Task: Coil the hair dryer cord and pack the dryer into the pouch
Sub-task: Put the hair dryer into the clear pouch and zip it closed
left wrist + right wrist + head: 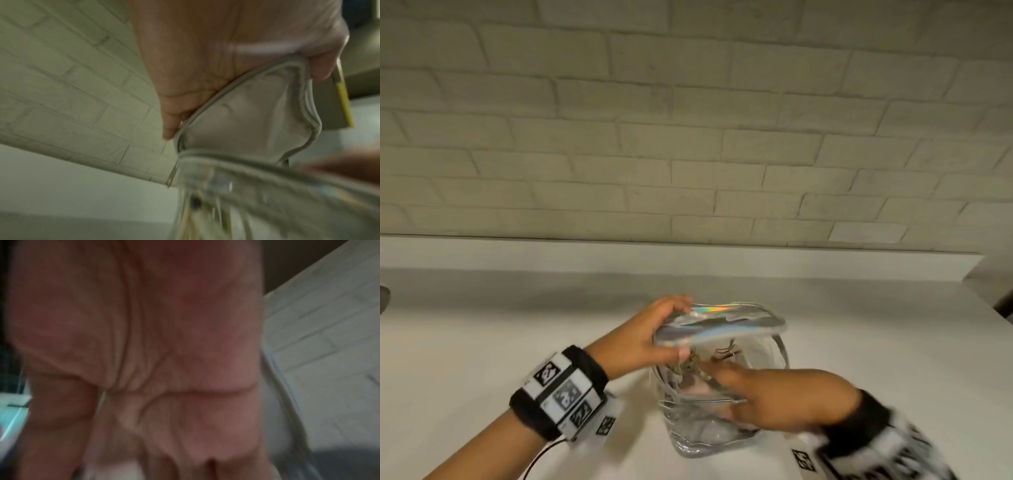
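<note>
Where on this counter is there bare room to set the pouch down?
Bare counter lies left of the pouch, and more right of it toward the edge. It is crowded at the pouch, where the left hand holds the flap and the right hand reaches in.

— Pouch (709, 435): condition?
— Clear plastic, upright, its iridescent flap (722, 325) lifted and pinched by the left hand (640, 339).
— Dryer?
— Pinkish shape inside, blurred, below the right hand (774, 394). Cord (688, 366) strands show at the mouth, between both hands; coiling indeterminate.
</note>
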The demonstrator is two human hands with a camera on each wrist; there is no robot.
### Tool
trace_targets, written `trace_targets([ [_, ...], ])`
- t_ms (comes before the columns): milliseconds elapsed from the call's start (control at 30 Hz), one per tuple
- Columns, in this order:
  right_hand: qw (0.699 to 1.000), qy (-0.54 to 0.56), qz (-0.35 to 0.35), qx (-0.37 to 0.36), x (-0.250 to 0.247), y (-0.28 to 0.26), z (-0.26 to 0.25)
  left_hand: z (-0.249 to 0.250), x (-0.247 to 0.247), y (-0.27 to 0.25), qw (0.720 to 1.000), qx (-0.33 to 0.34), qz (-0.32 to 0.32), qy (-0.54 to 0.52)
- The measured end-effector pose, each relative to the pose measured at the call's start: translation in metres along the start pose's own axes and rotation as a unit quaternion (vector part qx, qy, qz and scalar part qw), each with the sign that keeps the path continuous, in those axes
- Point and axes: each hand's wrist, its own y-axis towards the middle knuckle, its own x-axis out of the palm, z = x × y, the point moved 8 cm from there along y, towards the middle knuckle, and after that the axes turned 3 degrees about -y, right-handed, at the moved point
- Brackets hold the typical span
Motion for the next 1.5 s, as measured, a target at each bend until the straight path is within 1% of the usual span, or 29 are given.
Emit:
trace_targets([
  [33, 0.999, 0.036, -0.016, -0.022, -0.008, -0.026, -0.012, -0.002, 0.009, -0.005, 0.995, 0.040, -0.002, 0.087],
  [100, 0.979, 0.187, -0.032, -0.077, -0.032, -0.071, -0.030, -0.003, 0.033, -0.015, 0.964, 0.109, 0.001, 0.243],
  [133, 0.958, 0.270, 0.026, -0.093, -0.051, -0.080, -0.029, -0.004, 0.040, -0.019, 0.954, 0.116, 0.001, 0.276],
  [167, 0.931, 0.333, 0.124, -0.085, -0.073, -0.082, -0.015, -0.004, 0.043, -0.021, 0.954, 0.110, 0.005, 0.280],
  [200, 0.913, 0.328, 0.237, -0.058, -0.092, -0.080, 0.006, -0.005, 0.042, -0.021, 0.960, 0.096, 0.006, 0.261],
  [233, 0.897, 0.276, 0.344, -0.020, -0.107, -0.076, 0.029, -0.004, 0.040, -0.020, 0.969, 0.083, 0.003, 0.234],
  [267, 0.884, 0.193, 0.426, 0.021, -0.116, -0.069, 0.048, -0.004, 0.036, -0.019, 0.976, 0.074, 0.005, 0.203],
  [300, 0.882, 0.097, 0.459, 0.046, -0.121, -0.055, 0.062, -0.004, 0.033, -0.016, 0.983, 0.066, 0.011, 0.170],
  [333, 0.894, 0.011, 0.442, 0.075, -0.118, -0.036, 0.072, -0.005, 0.030, -0.014, 0.990, 0.058, 0.024, 0.130],
  [400, 0.931, -0.079, 0.336, 0.117, -0.098, 0.005, 0.093, -0.006, 0.019, -0.009, 0.994, 0.039, 0.081, 0.056],
  [433, 0.943, -0.095, 0.293, 0.128, -0.090, 0.019, 0.101, -0.006, 0.009, -0.006, 0.988, 0.046, 0.138, 0.047],
  [467, 0.948, -0.099, 0.272, 0.131, -0.087, 0.026, 0.103, -0.007, -0.002, -0.004, 0.979, 0.051, 0.192, 0.048],
  [500, 0.950, -0.095, 0.268, 0.128, -0.087, 0.031, 0.104, -0.009, -0.014, -0.002, 0.969, 0.048, 0.237, 0.043],
  [533, 0.951, -0.084, 0.269, 0.126, -0.088, 0.033, 0.104, -0.015, -0.024, 0.003, 0.964, 0.028, 0.263, 0.027],
  [567, 0.952, -0.074, 0.271, 0.122, -0.089, 0.034, 0.106, -0.026, -0.031, 0.009, 0.965, -0.015, 0.262, -0.006],
  [600, 0.953, -0.066, 0.270, 0.120, -0.090, 0.035, 0.106, -0.042, -0.031, 0.017, 0.970, -0.071, 0.227, -0.051],
  [667, 0.955, -0.054, 0.269, 0.114, -0.091, 0.036, 0.105, -0.065, -0.015, 0.030, 0.974, -0.158, 0.093, -0.132],
  [700, 0.956, -0.047, 0.267, 0.110, -0.091, 0.036, 0.104, -0.072, -0.009, 0.034, 0.972, -0.173, 0.047, -0.150],
  [767, 0.957, -0.034, 0.267, 0.106, -0.091, 0.036, 0.105, -0.077, -0.005, 0.038, 0.975, -0.177, 0.012, -0.137],
  [833, 0.955, -0.024, 0.276, 0.103, -0.092, 0.036, 0.107, -0.078, -0.008, 0.038, 0.981, -0.183, 0.019, -0.062],
  [933, 0.952, -0.022, 0.292, 0.094, -0.091, 0.038, 0.105, -0.072, -0.022, 0.034, 0.976, -0.178, 0.069, 0.102],
  [967, 0.950, -0.015, 0.298, 0.090, -0.091, 0.038, 0.104, -0.067, -0.027, 0.030, 0.966, -0.168, 0.075, 0.180],
  [1033, 0.946, 0.000, 0.310, 0.095, -0.092, 0.038, 0.106, -0.052, -0.034, 0.013, 0.924, -0.132, 0.097, 0.347],
  [1100, 0.940, 0.009, 0.325, 0.104, -0.095, 0.038, 0.111, -0.031, -0.033, -0.016, 0.892, -0.071, 0.145, 0.423],
  [1167, 0.936, 0.006, 0.334, 0.110, -0.094, 0.037, 0.112, -0.011, -0.015, -0.047, 0.879, -0.036, 0.155, 0.449],
  [1267, 0.927, 0.001, 0.353, 0.122, -0.093, 0.037, 0.112, 0.007, 0.033, -0.076, 0.896, -0.041, 0.115, 0.428],
  [1367, 0.916, 0.002, 0.373, 0.146, -0.095, 0.037, 0.116, 0.019, 0.080, -0.071, 0.919, -0.067, 0.064, 0.383],
  [1433, 0.913, 0.012, 0.376, 0.160, -0.093, 0.036, 0.118, 0.040, 0.090, -0.055, 0.922, -0.093, 0.065, 0.370],
  [1500, 0.910, 0.032, 0.378, 0.166, -0.092, 0.035, 0.123, 0.054, 0.091, -0.036, 0.939, -0.103, 0.031, 0.325],
])
